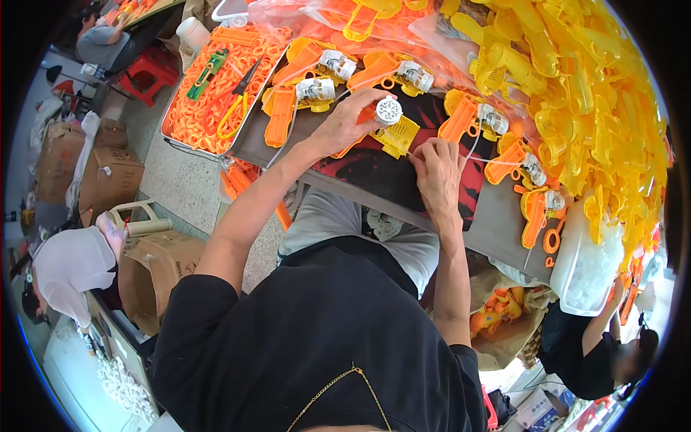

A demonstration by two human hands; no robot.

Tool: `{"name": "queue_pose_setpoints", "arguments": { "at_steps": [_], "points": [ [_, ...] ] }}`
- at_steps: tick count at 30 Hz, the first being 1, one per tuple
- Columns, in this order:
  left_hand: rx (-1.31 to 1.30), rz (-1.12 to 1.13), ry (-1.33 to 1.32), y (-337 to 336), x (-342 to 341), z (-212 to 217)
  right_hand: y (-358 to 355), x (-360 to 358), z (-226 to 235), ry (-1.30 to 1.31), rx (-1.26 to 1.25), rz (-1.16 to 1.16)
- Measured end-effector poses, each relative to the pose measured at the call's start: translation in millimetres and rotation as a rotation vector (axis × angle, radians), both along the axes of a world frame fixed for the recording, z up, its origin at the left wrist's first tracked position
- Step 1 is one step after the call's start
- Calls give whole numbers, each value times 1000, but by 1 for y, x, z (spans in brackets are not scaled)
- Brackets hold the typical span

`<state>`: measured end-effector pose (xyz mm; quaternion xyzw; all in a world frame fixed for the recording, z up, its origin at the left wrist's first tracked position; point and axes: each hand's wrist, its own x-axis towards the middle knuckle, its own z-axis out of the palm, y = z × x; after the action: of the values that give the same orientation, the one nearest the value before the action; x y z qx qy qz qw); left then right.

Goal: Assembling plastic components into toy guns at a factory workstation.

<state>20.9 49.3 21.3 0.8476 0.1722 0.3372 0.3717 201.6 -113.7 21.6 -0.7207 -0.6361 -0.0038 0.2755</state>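
My left hand (347,126) is closed round a half-built toy gun, whose round white patterned end piece (389,110) stands up beside my fingertips. The gun's yellow plastic shell (397,137) lies to the right of those fingers, over a dark red and black mat (360,167). My right hand (437,176) has its fingers bent and pressed together at the shell's lower right edge; what they pinch is hidden. Several orange and yellow toy guns (461,121) with silver-white mechanisms and thin pale tubes lie around both hands.
A metal tray (167,119) of orange rings holds yellow-handled scissors (232,115) and a green tool (207,74). Yellow shells (568,93) are heaped at the right, above a white tub (579,277) of clear pieces. Cardboard boxes (108,180) and a red stool (150,75) stand left; other people sit nearby.
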Motion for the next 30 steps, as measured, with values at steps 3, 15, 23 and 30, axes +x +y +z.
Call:
{"name": "queue_pose_setpoints", "arguments": {
  "at_steps": [3, 15, 23, 30],
  "points": [
    [14, -14, 4, -2, 1, -5, -6, 6, 14, 451, -141, 46],
    [167, -21, -3, -6, 4, -7, -13, -48, -6, 484, 255, -79],
    [1, 19, -47, -3, 1, -5, 18, -10, -8, 218, 47, 74],
    [59, -56, -2, 17, -10, 20, 28, -13, 22, 486, 146, 92]
  ]
}}
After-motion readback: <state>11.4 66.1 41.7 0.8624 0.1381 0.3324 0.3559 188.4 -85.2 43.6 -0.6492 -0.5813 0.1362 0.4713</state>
